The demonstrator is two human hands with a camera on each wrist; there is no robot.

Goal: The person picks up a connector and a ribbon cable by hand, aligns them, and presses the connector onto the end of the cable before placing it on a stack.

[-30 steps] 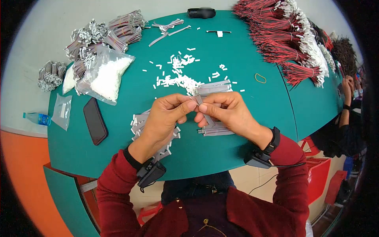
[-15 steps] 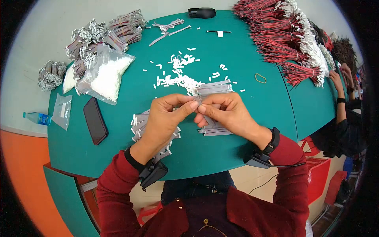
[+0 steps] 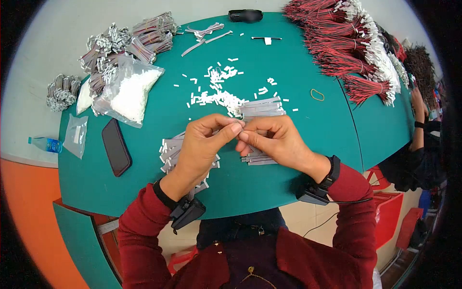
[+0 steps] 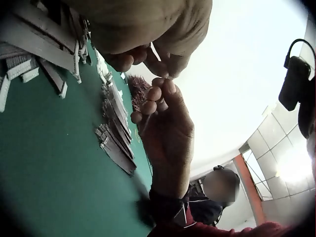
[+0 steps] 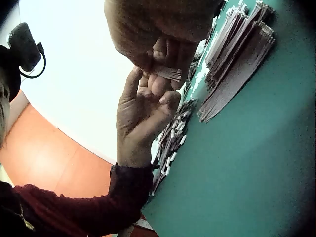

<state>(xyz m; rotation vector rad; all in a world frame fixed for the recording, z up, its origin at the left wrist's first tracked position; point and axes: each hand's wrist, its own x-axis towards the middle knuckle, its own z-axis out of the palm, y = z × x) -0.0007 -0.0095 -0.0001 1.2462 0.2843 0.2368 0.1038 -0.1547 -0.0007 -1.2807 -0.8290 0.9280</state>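
Observation:
At the middle of the head view the thumbs and forefingers of my left hand [image 3: 204, 137] and right hand [image 3: 272, 137] meet tip to tip. Between them they pinch a short grey ribbon cable [image 5: 170, 74], mostly hidden by the fingers; its split end pokes out beneath my right hand in the right wrist view. What sits right at the left fingertips is too small to tell. Beyond the hands lies a stack of flat grey ribbon cables [image 3: 262, 107]. Cables with white ends [image 3: 168, 154] lie in a pile partly under my left forearm.
Loose small white connectors [image 3: 221, 98] are scattered behind the hands. To the left are a clear bag of white pieces [image 3: 132, 96], bundled grey cables [image 3: 154, 31], a phone [image 3: 116, 147] and a bottle [image 3: 45, 143]. Red-and-black wire bundles [image 3: 337, 43] fill the back right, near another person's arm [image 3: 418, 108].
The ribbon cable that showed between the hands has turned and is now mostly hidden behind the fingers. Both hands stay almost in place. At the far right, the other person's arm has shifted.

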